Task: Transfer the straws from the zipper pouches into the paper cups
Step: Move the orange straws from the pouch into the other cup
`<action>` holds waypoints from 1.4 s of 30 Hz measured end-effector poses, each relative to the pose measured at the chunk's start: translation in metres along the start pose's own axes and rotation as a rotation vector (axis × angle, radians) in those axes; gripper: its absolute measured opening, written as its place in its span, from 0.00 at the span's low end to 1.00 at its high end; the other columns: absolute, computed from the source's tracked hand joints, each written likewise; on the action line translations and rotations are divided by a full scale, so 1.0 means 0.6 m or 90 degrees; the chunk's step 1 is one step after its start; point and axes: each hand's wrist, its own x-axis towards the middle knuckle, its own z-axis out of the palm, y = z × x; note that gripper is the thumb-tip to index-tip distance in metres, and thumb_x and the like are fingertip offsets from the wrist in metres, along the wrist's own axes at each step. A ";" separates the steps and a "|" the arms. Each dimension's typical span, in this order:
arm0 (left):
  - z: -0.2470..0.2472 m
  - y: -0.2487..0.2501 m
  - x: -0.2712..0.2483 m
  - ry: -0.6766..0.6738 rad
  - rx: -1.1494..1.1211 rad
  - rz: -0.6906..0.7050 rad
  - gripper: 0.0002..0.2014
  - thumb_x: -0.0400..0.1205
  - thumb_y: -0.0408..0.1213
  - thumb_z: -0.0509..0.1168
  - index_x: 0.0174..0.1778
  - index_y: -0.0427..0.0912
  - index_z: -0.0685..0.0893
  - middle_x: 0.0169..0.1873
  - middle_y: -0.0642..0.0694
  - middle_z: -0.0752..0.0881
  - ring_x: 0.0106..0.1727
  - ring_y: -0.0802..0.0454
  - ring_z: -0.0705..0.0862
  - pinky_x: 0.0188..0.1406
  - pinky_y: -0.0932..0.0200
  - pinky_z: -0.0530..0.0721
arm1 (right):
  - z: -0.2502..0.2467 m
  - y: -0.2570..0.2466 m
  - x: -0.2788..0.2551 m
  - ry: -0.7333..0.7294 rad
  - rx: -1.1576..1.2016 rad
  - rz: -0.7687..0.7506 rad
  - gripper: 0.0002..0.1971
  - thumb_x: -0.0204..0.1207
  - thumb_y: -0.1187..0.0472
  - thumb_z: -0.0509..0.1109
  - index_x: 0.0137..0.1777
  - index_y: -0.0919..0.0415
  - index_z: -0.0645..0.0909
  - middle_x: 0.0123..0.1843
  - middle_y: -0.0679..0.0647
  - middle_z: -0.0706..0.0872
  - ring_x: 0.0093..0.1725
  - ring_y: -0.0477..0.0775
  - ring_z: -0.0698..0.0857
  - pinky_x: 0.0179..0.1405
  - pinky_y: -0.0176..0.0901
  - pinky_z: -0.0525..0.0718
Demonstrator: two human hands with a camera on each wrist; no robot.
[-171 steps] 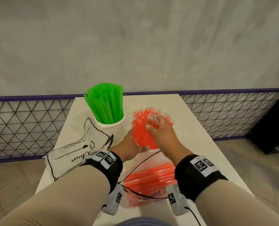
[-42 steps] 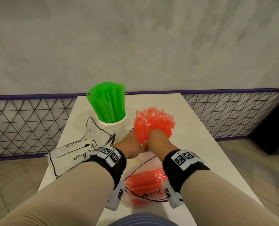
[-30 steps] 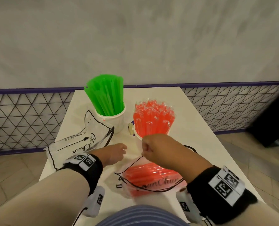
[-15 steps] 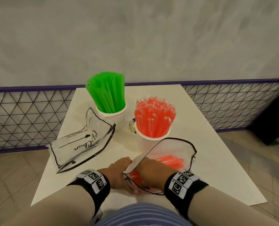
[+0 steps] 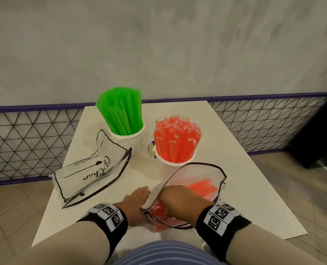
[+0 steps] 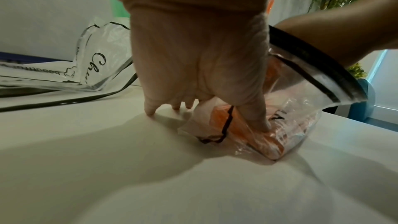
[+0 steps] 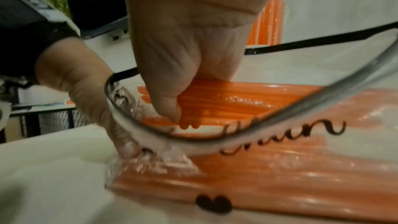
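Note:
Near the table's front edge lies a clear zipper pouch (image 5: 189, 174) with black trim, its mouth gaping and orange straws (image 5: 203, 186) inside. My right hand (image 5: 178, 197) reaches into it; in the right wrist view the right hand (image 7: 172, 91) curls round a bunch of those straws (image 7: 258, 98). My left hand (image 5: 137, 197) sits at the pouch's near end. The left wrist view shows the left hand (image 6: 204, 91) with its thumb pressing the pouch (image 6: 301, 108) down and its fingers on the table. Behind stand a white paper cup (image 5: 175, 164) of orange straws (image 5: 176, 140) and a cup (image 5: 129, 139) of green straws (image 5: 120, 109).
An empty clear pouch (image 5: 93, 169) lies flat at the left of the white table (image 5: 244, 188). A small pale object (image 5: 151, 149) sits between the two cups. A wire mesh fence (image 5: 25, 142) with purple rails runs behind and beside the table.
Both hands left the orange cup and came down to the pouch at the front edge. The right hand, raised as a fist a second ago, now sits inside the pouch.

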 end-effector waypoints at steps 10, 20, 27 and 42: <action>-0.014 -0.001 -0.005 -0.048 -0.099 -0.077 0.59 0.67 0.60 0.77 0.85 0.58 0.42 0.84 0.54 0.55 0.84 0.47 0.58 0.83 0.44 0.57 | -0.092 0.034 -0.004 0.003 0.218 0.019 0.06 0.77 0.63 0.70 0.52 0.56 0.81 0.48 0.50 0.87 0.48 0.52 0.84 0.49 0.48 0.82; -0.129 -0.012 0.003 -0.034 0.007 -0.053 0.45 0.79 0.43 0.70 0.85 0.54 0.47 0.85 0.49 0.57 0.82 0.46 0.64 0.80 0.44 0.65 | -0.261 0.053 -0.056 0.348 0.749 0.069 0.12 0.73 0.61 0.77 0.49 0.43 0.83 0.47 0.51 0.91 0.52 0.52 0.90 0.62 0.56 0.84; -0.180 0.076 0.051 0.180 -0.383 -0.047 0.46 0.77 0.51 0.74 0.83 0.43 0.54 0.76 0.44 0.70 0.66 0.48 0.73 0.61 0.56 0.72 | -0.297 0.053 -0.025 0.563 0.836 0.131 0.11 0.76 0.65 0.75 0.51 0.48 0.82 0.43 0.51 0.91 0.50 0.56 0.91 0.61 0.62 0.85; -0.152 0.112 0.102 0.190 -0.474 -0.083 0.55 0.69 0.48 0.79 0.83 0.43 0.49 0.67 0.45 0.81 0.66 0.46 0.80 0.65 0.51 0.78 | -0.153 0.050 0.078 0.561 0.574 0.271 0.15 0.82 0.58 0.69 0.67 0.54 0.73 0.55 0.46 0.84 0.53 0.43 0.83 0.58 0.43 0.82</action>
